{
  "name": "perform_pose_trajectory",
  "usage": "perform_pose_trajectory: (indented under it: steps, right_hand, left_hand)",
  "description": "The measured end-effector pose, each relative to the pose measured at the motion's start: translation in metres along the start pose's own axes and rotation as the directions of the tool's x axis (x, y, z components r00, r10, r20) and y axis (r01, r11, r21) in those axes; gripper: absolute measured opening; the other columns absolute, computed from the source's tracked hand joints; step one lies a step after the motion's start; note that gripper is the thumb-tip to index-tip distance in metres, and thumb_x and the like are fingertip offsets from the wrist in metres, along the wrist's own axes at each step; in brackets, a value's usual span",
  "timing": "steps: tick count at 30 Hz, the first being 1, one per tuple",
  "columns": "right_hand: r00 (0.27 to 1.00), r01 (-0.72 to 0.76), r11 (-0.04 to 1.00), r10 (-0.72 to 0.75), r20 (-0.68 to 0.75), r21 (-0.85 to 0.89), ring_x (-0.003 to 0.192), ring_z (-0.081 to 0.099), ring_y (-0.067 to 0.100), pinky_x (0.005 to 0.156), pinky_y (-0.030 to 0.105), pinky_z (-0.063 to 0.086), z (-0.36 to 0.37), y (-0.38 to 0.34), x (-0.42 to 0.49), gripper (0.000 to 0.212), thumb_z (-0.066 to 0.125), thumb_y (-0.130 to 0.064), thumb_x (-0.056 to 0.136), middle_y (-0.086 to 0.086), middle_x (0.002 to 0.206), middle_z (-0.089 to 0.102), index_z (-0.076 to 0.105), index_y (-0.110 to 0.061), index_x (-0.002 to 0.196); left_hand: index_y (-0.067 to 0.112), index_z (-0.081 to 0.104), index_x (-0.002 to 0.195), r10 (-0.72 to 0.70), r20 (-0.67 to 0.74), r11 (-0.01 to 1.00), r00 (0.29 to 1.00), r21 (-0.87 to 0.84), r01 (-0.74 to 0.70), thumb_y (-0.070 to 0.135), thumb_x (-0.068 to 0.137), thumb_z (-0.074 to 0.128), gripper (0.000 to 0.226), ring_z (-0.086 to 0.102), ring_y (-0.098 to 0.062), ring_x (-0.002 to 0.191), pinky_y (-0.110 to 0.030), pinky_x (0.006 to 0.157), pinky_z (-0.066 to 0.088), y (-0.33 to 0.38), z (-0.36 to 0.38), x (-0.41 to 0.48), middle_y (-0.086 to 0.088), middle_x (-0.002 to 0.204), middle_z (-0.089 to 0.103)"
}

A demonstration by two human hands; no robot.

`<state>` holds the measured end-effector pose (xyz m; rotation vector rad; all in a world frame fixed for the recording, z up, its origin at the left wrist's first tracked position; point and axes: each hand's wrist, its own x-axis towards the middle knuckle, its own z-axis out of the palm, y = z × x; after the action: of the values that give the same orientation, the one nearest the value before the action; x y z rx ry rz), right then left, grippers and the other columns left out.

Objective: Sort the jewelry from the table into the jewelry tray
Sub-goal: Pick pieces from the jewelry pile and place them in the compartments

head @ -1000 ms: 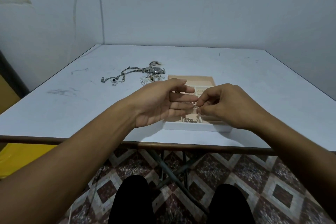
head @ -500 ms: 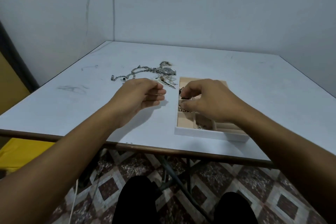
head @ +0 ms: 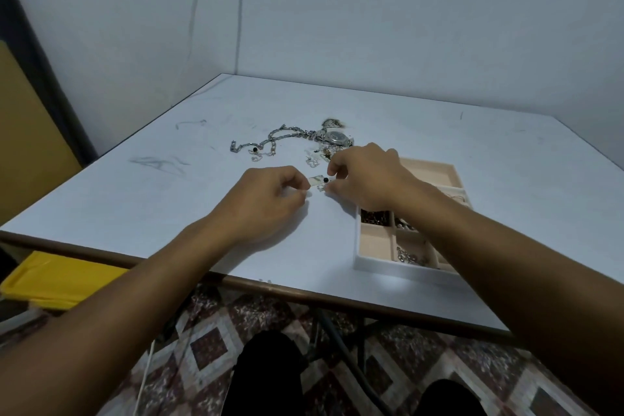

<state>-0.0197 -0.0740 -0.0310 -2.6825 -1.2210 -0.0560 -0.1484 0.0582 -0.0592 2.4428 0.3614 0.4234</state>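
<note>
A white jewelry tray (head: 401, 266) with beige compartments sits at the table's near right; some compartments hold chains, and my right forearm hides part of it. Left of the tray, my left hand (head: 266, 199) and my right hand (head: 366, 176) meet over a small piece of jewelry with a black bead (head: 320, 181), each pinching one end of it just above the table. Beyond my hands lies a pile of loose jewelry: a silver chain (head: 270, 142), a silver wristwatch (head: 336, 138) and small pale pieces (head: 312, 160).
The white table (head: 169, 199) ends in a brown front edge near my knees. Walls close it off at the back and on the left. A yellow bin (head: 57, 280) stands on the floor at the lower left.
My right hand has left the tray and moved left to the table. My left hand has moved toward it, and both now pinch the small beaded piece. The camera has turned left.
</note>
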Motion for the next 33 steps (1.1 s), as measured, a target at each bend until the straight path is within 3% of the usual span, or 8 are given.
perform_pose_trajectory:
  steps: [4, 8, 15, 19, 24, 27, 30, 33]
  right_hand:
    - [1.000, 0.002, 0.999, -0.001, 0.026, -0.042, 0.109, 0.050, 0.020, 0.086, 0.038, 0.027, 0.003, 0.001, 0.008, 0.031, 0.065, -0.052, 0.082, -0.007, 0.103, 0.067, 0.064, -0.031, 0.104]
    - [0.999, 0.026, 0.999, -0.025, 0.040, -0.032, 0.093, 0.050, 0.018, 0.082, 0.037, 0.025, 0.000, 0.000, 0.010, 0.016, 0.065, -0.039, 0.085, -0.005, 0.091, 0.066, 0.066, -0.023, 0.089]
    - [0.997, 0.051, 0.998, -0.052, 0.057, 0.022, 0.087, 0.050, 0.016, 0.084, 0.038, 0.031, -0.007, 0.003, 0.012, 0.013, 0.059, -0.020, 0.086, -0.010, 0.075, 0.062, 0.068, -0.024, 0.079]
    - [0.997, 0.022, 0.990, -0.032, 0.069, 0.141, 0.096, 0.058, 0.018, 0.095, 0.044, 0.043, -0.017, 0.008, 0.017, 0.006, 0.068, -0.024, 0.081, -0.012, 0.082, 0.065, 0.070, -0.028, 0.077]
    - [0.998, 0.046, 0.974, -0.054, 0.027, 0.222, 0.091, 0.062, 0.012, 0.092, 0.041, 0.049, -0.028, 0.011, 0.021, 0.006, 0.072, -0.025, 0.079, -0.018, 0.074, 0.066, 0.071, -0.028, 0.073]
    - [0.997, 0.073, 0.969, -0.078, 0.010, 0.235, 0.091, 0.063, 0.011, 0.089, 0.038, 0.050, -0.036, 0.010, 0.020, 0.001, 0.073, -0.026, 0.078, -0.016, 0.075, 0.068, 0.074, -0.026, 0.078]
    - [0.997, 0.081, 0.966, -0.080, -0.014, 0.245, 0.088, 0.063, 0.011, 0.079, 0.027, 0.050, -0.042, 0.008, 0.019, 0.002, 0.073, -0.026, 0.079, -0.012, 0.077, 0.069, 0.075, -0.025, 0.080]
    - [0.995, 0.099, 0.964, -0.094, -0.033, 0.247, 0.082, 0.061, 0.012, 0.067, 0.021, 0.045, -0.048, 0.005, 0.018, 0.001, 0.072, -0.023, 0.080, -0.006, 0.079, 0.069, 0.073, -0.024, 0.080]
  left_hand:
    - [0.028, 0.067, 0.106, 0.025, 0.041, 0.997, 0.999, 0.069, -0.028, 0.028, 0.090, 0.057, 0.019, 0.058, -0.007, 0.092, -0.021, 0.074, 0.043, -0.004, 0.001, 0.000, 0.007, 0.103, 0.067]
    - [0.026, 0.066, 0.112, 0.054, 0.066, 0.993, 0.996, 0.105, -0.060, 0.029, 0.090, 0.056, 0.023, 0.057, -0.010, 0.107, -0.029, 0.090, 0.046, -0.005, 0.001, 0.000, 0.007, 0.114, 0.067]
    - [0.029, 0.067, 0.103, 0.008, 0.012, 1.000, 1.000, -0.022, -0.008, 0.029, 0.091, 0.057, 0.016, 0.053, 0.003, 0.079, -0.011, 0.066, 0.035, -0.001, 0.003, 0.012, 0.014, 0.098, 0.065]
    - [0.024, 0.068, 0.100, -0.080, -0.058, 0.976, 0.995, -0.210, 0.067, 0.024, 0.092, 0.055, 0.015, 0.059, -0.007, 0.087, -0.022, 0.077, 0.042, 0.008, 0.005, 0.024, 0.015, 0.093, 0.066]
    - [0.012, 0.066, 0.094, -0.345, 0.037, 0.627, 0.938, -0.734, 0.260, 0.033, 0.098, 0.046, 0.029, 0.068, -0.019, 0.090, -0.039, 0.093, 0.051, 0.024, 0.007, 0.036, -0.005, 0.102, 0.073]
    - [0.011, 0.065, 0.099, -0.385, 0.102, 0.483, 0.918, -0.825, 0.294, 0.038, 0.099, 0.042, 0.035, 0.067, -0.022, 0.091, -0.038, 0.092, 0.051, 0.031, 0.007, 0.040, -0.007, 0.102, 0.073]
    - [0.010, 0.064, 0.102, -0.390, 0.132, 0.433, 0.911, -0.847, 0.308, 0.041, 0.100, 0.038, 0.040, 0.067, -0.027, 0.099, -0.039, 0.093, 0.051, 0.034, 0.009, 0.044, -0.009, 0.103, 0.073]
    - [0.007, 0.063, 0.104, -0.386, 0.158, 0.368, 0.909, -0.877, 0.309, 0.043, 0.099, 0.039, 0.043, 0.066, -0.026, 0.090, -0.039, 0.090, 0.051, 0.036, 0.015, 0.045, -0.011, 0.099, 0.073]
